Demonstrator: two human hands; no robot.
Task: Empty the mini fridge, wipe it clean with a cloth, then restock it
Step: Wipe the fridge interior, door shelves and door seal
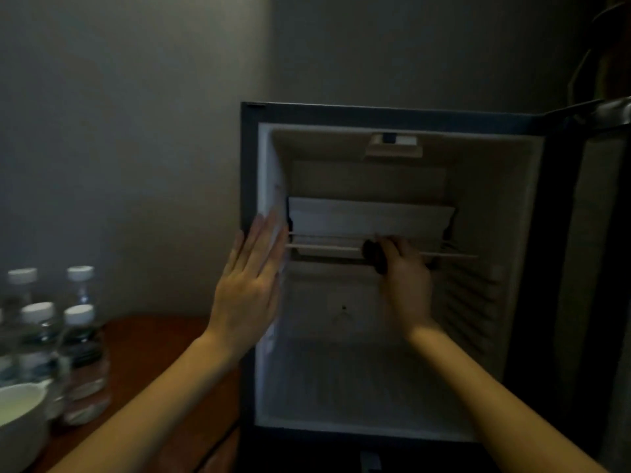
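The mini fridge (382, 116) stands open in front of me, its white inside bare except for a wire shelf (324, 246) at mid height. My left hand (251, 278) lies flat with straight fingers against the fridge's left front edge. Inside the fridge, my right hand (404, 268) curls its fingers around a small dark object (374, 256) at the shelf's front rail. What that object is I cannot make out. The fridge door (594, 233) is swung out to the right.
Several clear water bottles (80, 339) with white caps stand on the wooden table (153, 346) to the left of the fridge. A white bowl (18, 414) sits at the table's near left corner. A grey wall rises behind.
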